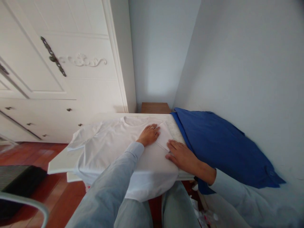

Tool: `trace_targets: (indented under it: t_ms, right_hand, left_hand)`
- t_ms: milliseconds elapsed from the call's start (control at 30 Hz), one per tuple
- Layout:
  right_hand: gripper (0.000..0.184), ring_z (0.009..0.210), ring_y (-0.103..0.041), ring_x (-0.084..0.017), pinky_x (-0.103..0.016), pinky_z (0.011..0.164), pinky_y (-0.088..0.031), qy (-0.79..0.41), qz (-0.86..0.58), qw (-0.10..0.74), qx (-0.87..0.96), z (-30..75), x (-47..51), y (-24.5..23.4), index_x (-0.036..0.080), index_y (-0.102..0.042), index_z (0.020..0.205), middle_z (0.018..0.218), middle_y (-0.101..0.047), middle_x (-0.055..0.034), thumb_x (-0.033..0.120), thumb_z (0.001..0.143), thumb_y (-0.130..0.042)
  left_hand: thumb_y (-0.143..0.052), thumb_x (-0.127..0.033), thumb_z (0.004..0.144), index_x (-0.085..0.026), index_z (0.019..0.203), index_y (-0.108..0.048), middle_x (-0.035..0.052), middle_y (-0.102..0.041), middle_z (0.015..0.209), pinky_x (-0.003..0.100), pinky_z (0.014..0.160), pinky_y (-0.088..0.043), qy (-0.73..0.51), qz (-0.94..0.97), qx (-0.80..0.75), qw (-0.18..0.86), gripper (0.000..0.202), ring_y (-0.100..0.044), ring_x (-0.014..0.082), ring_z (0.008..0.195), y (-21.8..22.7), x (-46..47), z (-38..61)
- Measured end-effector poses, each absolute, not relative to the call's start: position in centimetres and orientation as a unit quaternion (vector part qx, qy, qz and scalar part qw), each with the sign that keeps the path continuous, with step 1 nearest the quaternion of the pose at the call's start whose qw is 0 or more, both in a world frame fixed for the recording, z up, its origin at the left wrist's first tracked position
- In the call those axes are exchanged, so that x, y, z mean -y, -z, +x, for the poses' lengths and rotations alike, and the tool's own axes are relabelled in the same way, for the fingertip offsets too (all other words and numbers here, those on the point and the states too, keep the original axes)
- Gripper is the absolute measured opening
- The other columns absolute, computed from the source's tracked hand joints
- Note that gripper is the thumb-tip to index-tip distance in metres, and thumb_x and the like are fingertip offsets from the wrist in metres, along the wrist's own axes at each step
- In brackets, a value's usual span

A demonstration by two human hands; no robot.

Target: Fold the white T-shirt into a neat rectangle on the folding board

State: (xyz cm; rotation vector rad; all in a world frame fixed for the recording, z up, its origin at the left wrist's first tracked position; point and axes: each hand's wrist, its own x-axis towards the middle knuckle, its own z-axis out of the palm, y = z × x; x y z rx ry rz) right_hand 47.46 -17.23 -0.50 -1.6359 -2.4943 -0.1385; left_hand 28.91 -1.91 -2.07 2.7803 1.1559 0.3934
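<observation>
A white T-shirt [111,148] lies spread on a small white table [58,163], its neck toward the far wall and its hem hanging over the near edge. My left hand [149,134] rests flat on the shirt's right shoulder area, fingers stretched out, a ring on one finger. Just right of it, my right hand [181,155] lies flat at the shirt's right edge, where the sleeve is folded in, fingers extended and together. Both hands press the fabric and hold nothing.
A blue garment [220,145] is heaped on the table's right side against the wall. A white wardrobe [59,63] with drawers stands at the left. A brown wooden piece [155,107] sits behind the table. Red wooden floor [30,152] and a dark mat [21,182] lie left.
</observation>
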Motion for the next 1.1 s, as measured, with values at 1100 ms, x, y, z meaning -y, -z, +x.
trace_targets:
  t_ms: [1100]
  right_hand:
    - [0.06,0.15,-0.032,-0.032,-0.053,0.118,-0.032,-0.005,-0.604,0.004,0.797,49.9,3.9,1.5,0.004,-0.038,0.153,0.161,-0.035,-0.0211,0.04,0.105,-0.03]
  left_hand:
    - [-0.035,-0.037,0.101,-0.008,0.145,-0.048,0.0208,-0.046,0.155,0.046,0.123,-0.03,-0.15,0.909,-0.385,0.055,0.054,-0.04,0.0292,0.147,2.4,2.1,29.3]
